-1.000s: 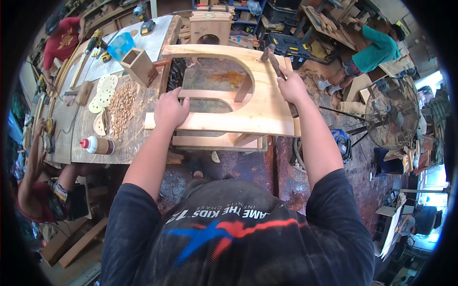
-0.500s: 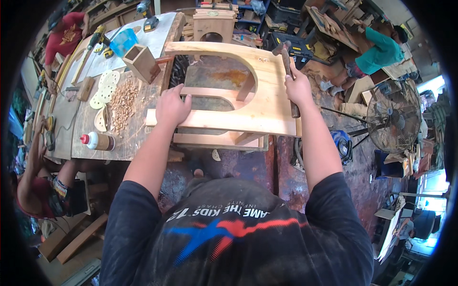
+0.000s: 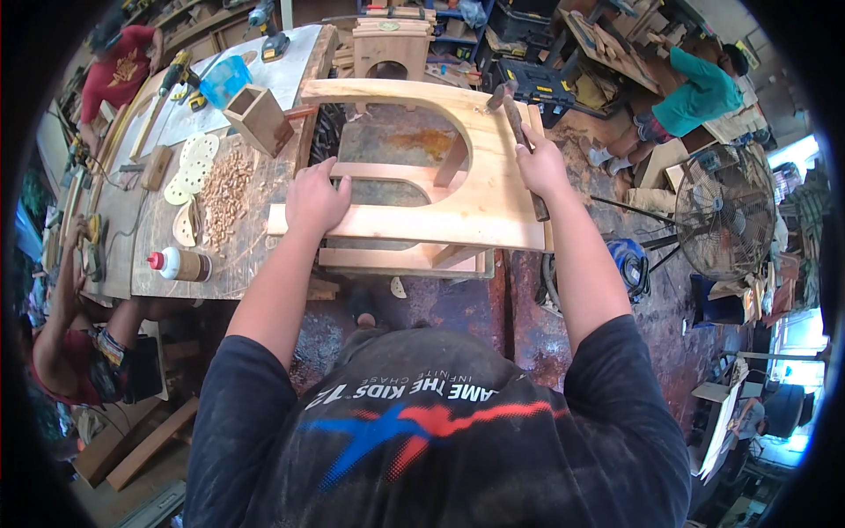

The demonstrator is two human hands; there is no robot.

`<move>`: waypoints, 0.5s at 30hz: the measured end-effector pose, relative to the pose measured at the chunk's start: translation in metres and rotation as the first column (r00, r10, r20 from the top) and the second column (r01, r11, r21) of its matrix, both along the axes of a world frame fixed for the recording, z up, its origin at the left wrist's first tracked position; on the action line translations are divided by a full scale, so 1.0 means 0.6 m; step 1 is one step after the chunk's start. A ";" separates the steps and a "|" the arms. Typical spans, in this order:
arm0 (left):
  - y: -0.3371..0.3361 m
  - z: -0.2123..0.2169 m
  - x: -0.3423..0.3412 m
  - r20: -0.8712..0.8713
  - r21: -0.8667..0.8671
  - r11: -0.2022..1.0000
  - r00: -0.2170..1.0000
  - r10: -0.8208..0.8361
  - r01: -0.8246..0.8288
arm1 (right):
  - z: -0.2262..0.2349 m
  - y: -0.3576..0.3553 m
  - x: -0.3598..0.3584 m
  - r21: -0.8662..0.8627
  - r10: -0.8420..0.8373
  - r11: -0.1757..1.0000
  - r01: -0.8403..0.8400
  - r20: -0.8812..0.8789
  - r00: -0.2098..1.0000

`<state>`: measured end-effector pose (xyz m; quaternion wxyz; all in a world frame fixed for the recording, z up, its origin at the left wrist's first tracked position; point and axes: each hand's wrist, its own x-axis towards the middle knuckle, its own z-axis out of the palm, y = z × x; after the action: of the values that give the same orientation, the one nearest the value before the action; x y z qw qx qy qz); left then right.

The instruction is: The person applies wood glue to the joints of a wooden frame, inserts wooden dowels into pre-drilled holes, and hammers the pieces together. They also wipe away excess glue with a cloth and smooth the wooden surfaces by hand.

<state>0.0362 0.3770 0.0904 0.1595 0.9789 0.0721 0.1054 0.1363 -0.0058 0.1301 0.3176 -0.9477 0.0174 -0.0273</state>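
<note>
A pale wooden frame (image 3: pixel 493 194) with a rounded cut-out lies across the corner of the workbench, a second matching panel showing beneath it. My left hand (image 3: pixel 317 198) grips its near rail at the left, fingers curled over the inner edge. In my right hand (image 3: pixel 540 167) is a hammer (image 3: pixel 513 119), held by its handle along the frame's right end. The hammer's head is at the far right corner of the upper panel, close to a small rough mark in the wood. Whether it touches the wood I cannot tell.
Wooden plugs (image 3: pixel 229 194), sanding discs (image 3: pixel 187 172), a glue bottle (image 3: pixel 180 263) and a wooden box (image 3: pixel 257 121) sit on the bench (image 3: pixel 150 246) at left. A pedestal fan (image 3: pixel 725 211) stands right. Co-workers are at left (image 3: pixel 123 66) and far right (image 3: pixel 704 92).
The hammer's head has shifted left and slightly down to the frame's far corner, and my right hand has moved a little left with it. My left hand stays on the rail.
</note>
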 end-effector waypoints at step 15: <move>0.004 -0.004 0.003 -0.004 0.001 1.000 1.000 -0.003 0.003 | 0.004 0.021 -0.031 -0.305 0.071 0.949 -0.078 -0.033 0.997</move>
<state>0.0378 0.3795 0.0881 0.1588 0.9793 0.0710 0.1031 0.1177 0.0068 0.1327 0.1675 -0.9856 -0.0194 -0.0075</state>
